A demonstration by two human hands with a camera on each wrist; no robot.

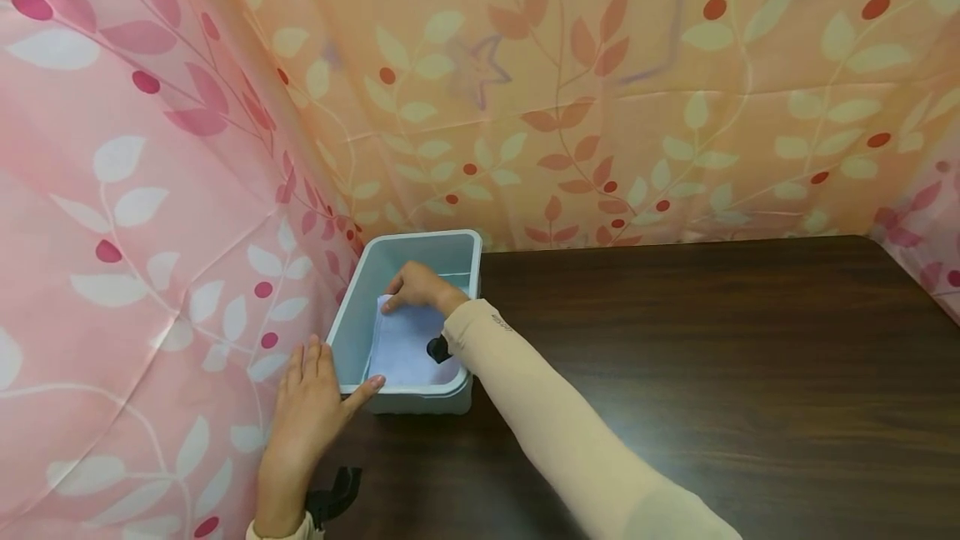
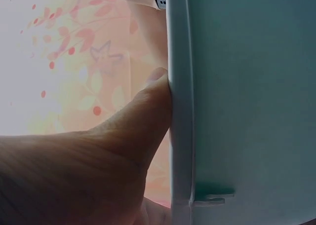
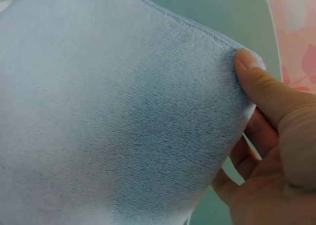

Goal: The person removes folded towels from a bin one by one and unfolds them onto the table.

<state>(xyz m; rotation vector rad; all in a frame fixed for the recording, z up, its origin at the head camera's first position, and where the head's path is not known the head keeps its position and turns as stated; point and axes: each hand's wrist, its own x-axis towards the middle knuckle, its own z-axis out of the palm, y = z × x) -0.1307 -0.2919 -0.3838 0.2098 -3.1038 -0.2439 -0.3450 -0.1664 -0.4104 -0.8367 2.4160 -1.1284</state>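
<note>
A pale blue, fuzzy folded towel [image 1: 408, 348] lies inside a grey-blue plastic tub [image 1: 348, 315]. My right hand [image 1: 422, 286] reaches into the tub and pinches the towel's far left corner. In the right wrist view the thumb [image 3: 249, 67] lies on top of the towel [image 3: 123, 96] and the other fingers are under its edge. My left hand [image 1: 311, 398] rests at the tub's near left corner, fingers extended along the left side and thumb on the near rim. The left wrist view shows that thumb [image 2: 148, 99] against the tub's rim [image 2: 180, 106].
The tub stands on a dark brown wooden table [image 1: 675, 357], at its left end. A pink leaf-patterned curtain [image 1: 165, 273] hangs close on the left, and an orange-lit one [image 1: 600, 90] along the back edge. A black wrist mount [image 1: 333, 497] sits by the left wrist.
</note>
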